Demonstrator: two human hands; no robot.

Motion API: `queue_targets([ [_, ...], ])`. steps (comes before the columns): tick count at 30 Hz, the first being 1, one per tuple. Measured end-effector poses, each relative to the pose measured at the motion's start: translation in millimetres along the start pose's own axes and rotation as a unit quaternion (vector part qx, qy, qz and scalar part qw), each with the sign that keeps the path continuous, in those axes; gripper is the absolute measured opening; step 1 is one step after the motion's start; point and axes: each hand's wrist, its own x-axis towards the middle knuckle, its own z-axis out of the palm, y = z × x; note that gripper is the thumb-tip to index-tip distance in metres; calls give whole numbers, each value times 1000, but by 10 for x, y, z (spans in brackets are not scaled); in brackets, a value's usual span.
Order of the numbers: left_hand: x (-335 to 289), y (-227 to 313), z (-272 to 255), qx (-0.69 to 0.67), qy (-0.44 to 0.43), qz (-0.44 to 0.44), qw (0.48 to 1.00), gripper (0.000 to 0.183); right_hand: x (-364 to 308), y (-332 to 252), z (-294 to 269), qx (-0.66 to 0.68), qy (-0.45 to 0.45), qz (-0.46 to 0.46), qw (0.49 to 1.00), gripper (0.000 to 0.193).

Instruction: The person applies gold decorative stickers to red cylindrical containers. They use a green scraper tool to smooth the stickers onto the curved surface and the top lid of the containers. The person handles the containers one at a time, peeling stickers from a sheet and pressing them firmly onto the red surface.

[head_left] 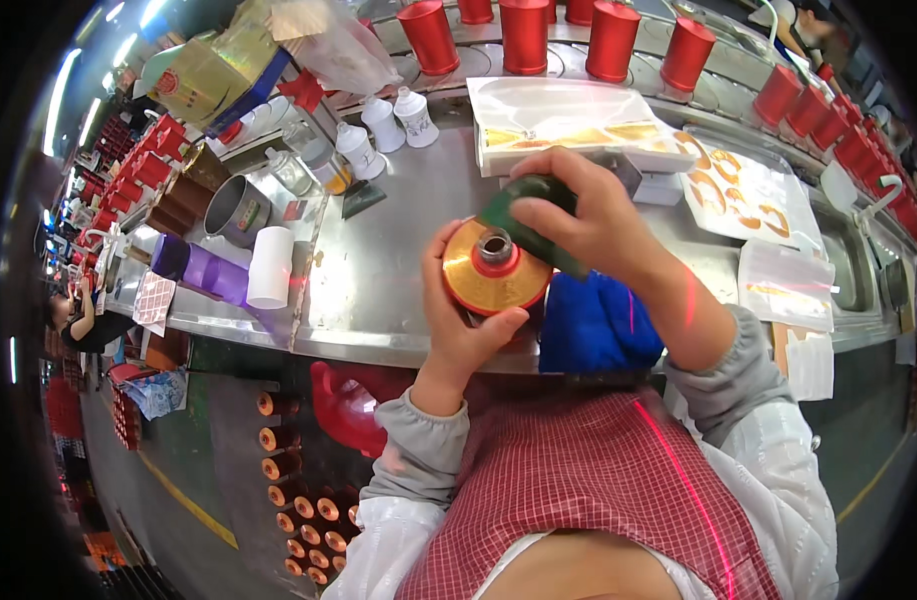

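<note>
Red-checked apron [598, 480] cloth is filling the bottom of the view, with grey sleeves [418, 450] coming up out of it toward the grip. Just above the apron the left hand [458, 310] is cupping a round can [495, 268] from below and from the left, thumb curling over the near rim and fingers pressing around the far side, so the can is sitting up off the table and tilting toward the camera. Its top is showing as a shiny gold disc with a red edge and a small grey metal neck in the middle. Over the can's upper right the right hand [588, 215] is closing firmly on a dark green tool [533, 215], whose long green part is lying slantwise across the can's right rim; whether it is touching the neck cannot be told. A blue cloth [593, 320] is lying just right of the grip, under the right wrist. Beneath both hands a steel table [398, 250] is stretching away. Beyond the grip, clear bags with gold labels [568, 125] are lying flat, and more are lying off to the right. Further back a curved row of red cans [523, 35] is standing. Left of the grip a white cup [271, 267], a purple cup [213, 272] and a steel pot [236, 208] are standing well apart from the hands, with small white bottles [383, 125] beyond them. Below the table's left edge, copper-coloured spools [298, 500] are lying in rows on the green floor [178, 470]. Both forearms are bending inward, wrists meeting over the can.
</note>
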Motion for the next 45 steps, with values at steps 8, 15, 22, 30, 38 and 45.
queue_targets([
  [8,52,44,-27,-16,-29,-25,999,98,110,134,9,-12,44,14,999,27],
  [15,115,76,-132,-30,-93,-65,993,99,148,120,-58,58,50,82,994,29],
  [22,65,156,-165,20,-89,-55,994,104,143,94,-103,177,35,154,971,27],
  [30,36,192,78,-59,-20,-68,996,93,116,90,40,27,-26,38,999,26],
  [38,51,156,45,-58,-33,-74,995,92,218,199,-51,-73,18,36,997,29],
  [45,64,103,-21,-60,-52,-73,994,92,233,119,-64,1,1,54,999,28],
])
